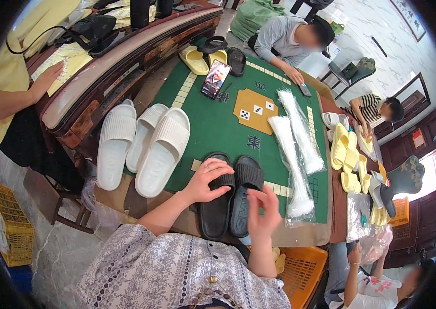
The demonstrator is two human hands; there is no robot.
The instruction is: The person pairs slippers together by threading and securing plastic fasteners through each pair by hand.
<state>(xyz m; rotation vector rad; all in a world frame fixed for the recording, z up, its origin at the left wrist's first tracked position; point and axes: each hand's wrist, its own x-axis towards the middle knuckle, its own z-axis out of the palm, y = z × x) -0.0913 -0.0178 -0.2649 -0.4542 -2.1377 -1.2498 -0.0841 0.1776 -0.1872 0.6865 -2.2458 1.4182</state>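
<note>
A pair of black slippers lies side by side at the table's near edge, toes away from me. My left hand (208,180) curls over the strap of the left black slipper (214,216), with fingers on top and the thumb at its inner side. Above the footbed of the right black slipper (249,177), my right hand (264,208) is raised with thumb and fingers drawn together in a pinch. Anything between those fingertips is too small to make out. To the left lie a white slipper (116,147) and, beside it, two overlapping white slippers (164,147).
Two clear-wrapped bundles of white strips (291,165) lie on the green tabletop (202,131). Beyond them are a propped phone (215,79) and yellow slippers (194,60). An orange crate (303,268) stands low at the right. Other people sit or stand around the table.
</note>
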